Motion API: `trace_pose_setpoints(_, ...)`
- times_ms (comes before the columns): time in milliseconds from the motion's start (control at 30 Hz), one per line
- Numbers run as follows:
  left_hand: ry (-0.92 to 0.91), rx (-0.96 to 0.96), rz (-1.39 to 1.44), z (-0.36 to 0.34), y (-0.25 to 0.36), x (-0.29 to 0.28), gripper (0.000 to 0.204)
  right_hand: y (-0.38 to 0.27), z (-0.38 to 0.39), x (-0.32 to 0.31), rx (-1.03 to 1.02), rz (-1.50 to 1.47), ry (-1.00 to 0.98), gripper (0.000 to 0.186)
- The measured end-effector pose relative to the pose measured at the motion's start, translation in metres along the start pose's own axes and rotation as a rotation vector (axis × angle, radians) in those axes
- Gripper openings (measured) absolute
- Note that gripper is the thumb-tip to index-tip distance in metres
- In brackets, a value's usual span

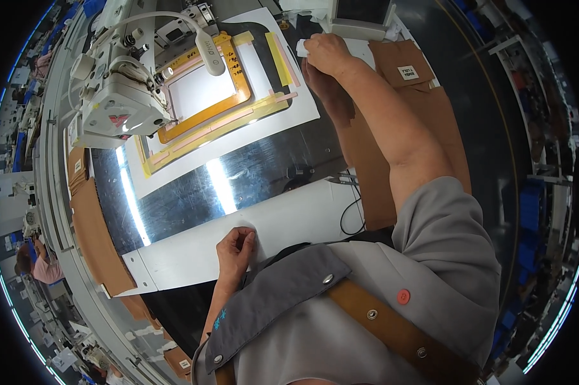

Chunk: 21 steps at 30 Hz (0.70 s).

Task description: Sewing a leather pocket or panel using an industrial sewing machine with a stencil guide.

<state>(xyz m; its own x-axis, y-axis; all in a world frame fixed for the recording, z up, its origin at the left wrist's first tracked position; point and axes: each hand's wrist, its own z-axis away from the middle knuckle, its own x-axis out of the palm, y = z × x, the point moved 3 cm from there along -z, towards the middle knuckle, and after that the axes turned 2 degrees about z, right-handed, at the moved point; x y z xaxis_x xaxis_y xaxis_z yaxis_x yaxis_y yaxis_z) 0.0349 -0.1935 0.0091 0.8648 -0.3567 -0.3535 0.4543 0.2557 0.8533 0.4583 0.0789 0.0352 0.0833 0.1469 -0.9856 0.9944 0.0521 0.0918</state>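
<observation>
My right hand (328, 54) reaches to the far right of the worktable, fingers closed on a small white piece (303, 48), beside the brown fabric stack (392, 58). My left hand (235, 250) is low at the white front strip (289, 224) of the table, fingers curled; whatever they may hold is hidden. A white sewing machine (119, 96) stands at the upper left, its head over an orange template frame (240, 90). That frame lies on a white sheet (289, 119) with yellow tape (277, 58) around it, on the shiny metal bed (180, 186).
More brown fabric (97, 237) hangs along the left edge. A black cable (347, 212) loops at the right front. A grey boxy fixture (357, 19) stands at the far right corner. A co-worker in pink (45, 266) is at the far left. Blue bins (530, 205) line the right side.
</observation>
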Motion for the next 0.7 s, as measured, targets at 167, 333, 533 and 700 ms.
trace_pose_setpoints(167, -0.017, 0.026, 0.007, 0.001, -0.003, -0.002, 0.010, -0.002, 0.009, -0.003, -0.063, 0.013, 0.123, 0.017)
trace_pose_setpoints(333, -0.061, 0.020, -0.016, -0.003, -0.007, -0.004, 0.012, 0.000, 0.001, 0.003, -0.091, 0.064, 0.116, 0.016)
trace_pose_setpoints(533, -0.054, 0.047, -0.062, -0.003, -0.004, -0.007, 0.012, 0.028, -0.001, 0.009, 0.085, -0.321, 0.014, 0.016)
trace_pose_setpoints(700, -0.102, 0.017, -0.040, -0.006, 0.002, -0.008, 0.012, 0.042, 0.005, 0.015, 0.224, -0.510, 0.183, 0.020)
